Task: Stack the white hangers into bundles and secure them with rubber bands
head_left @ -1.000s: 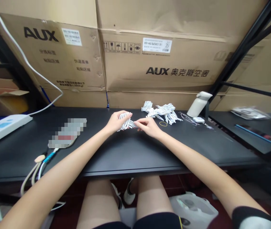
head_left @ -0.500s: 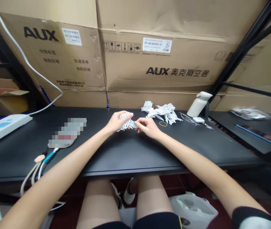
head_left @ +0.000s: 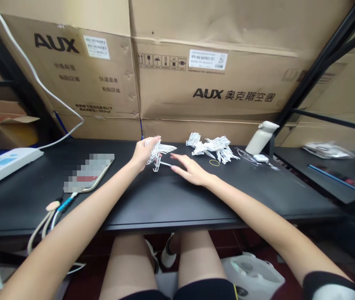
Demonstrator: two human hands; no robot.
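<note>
A bunch of white wire hooks (head_left: 152,152) is gripped in my left hand (head_left: 140,155), above the black table. Their curved ends face down and toward me, and the straight ends fan out to the right. A few hooks (head_left: 157,164) sit lower, apart from the main bunch, one with its straight shank pointing right. My right hand (head_left: 192,170) is just to the right, thumb and fingers spread. Its thumb tip is by the end of that shank; whether they touch I cannot tell. Beyond my right hand lies a loose pile of similar white hooks (head_left: 216,145).
A yellow rubber band (head_left: 214,163) lies before the pile. Further right stand a white bottle (head_left: 261,138) and a small white case (head_left: 260,158) near a cable. On the left are a phone (head_left: 91,173) with cords and a power strip (head_left: 6,167). Cardboard boxes (head_left: 171,100) back the table (head_left: 152,208).
My left hand has shifted slightly left and turned, showing the hooks' curved ends. My right hand has let go of the bunch and opened. A few hooks now sit lower than the others.
</note>
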